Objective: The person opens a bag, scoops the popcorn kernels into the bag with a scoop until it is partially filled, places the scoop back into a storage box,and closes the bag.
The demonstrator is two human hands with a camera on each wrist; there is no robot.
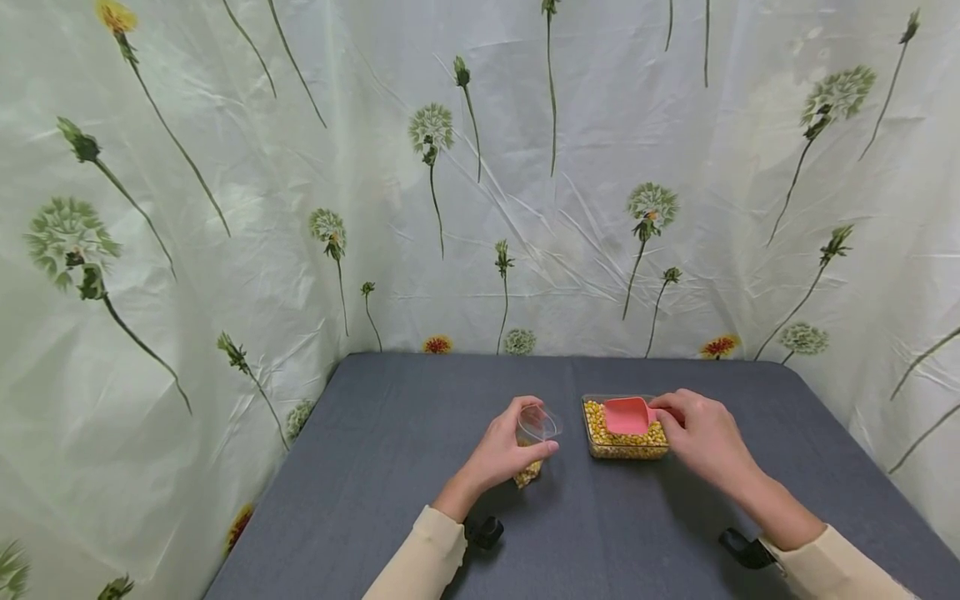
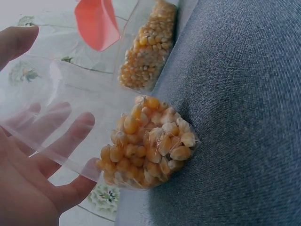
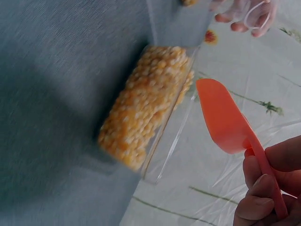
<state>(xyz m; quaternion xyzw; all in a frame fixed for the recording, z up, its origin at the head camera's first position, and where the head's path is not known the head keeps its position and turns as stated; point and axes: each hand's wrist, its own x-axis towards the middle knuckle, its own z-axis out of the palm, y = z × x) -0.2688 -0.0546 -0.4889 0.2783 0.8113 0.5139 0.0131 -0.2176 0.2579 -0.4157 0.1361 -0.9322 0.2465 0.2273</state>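
My left hand (image 1: 504, 446) holds a clear plastic bag (image 2: 51, 108) near its top, thumb on one side and fingers spread along the other. The bag's mouth is wide, and corn kernels (image 2: 150, 146) fill its bottom, which rests on the table. My right hand (image 1: 705, 433) pinches the handle of a pink scoop (image 1: 627, 416) between thumb and fingers. The scoop is over a clear rectangular container (image 3: 160, 146) of corn kernels (image 3: 141, 103), apart from it in the right wrist view. I see no kernels on the scoop in the head view.
A dark grey cloth covers the table (image 1: 405, 417). Behind it and at the sides hangs a pale curtain (image 1: 480, 208) printed with dandelions. The container stands right of the bag, a short gap between them. Black wrist straps with cameras (image 1: 486, 532) sit below both hands.
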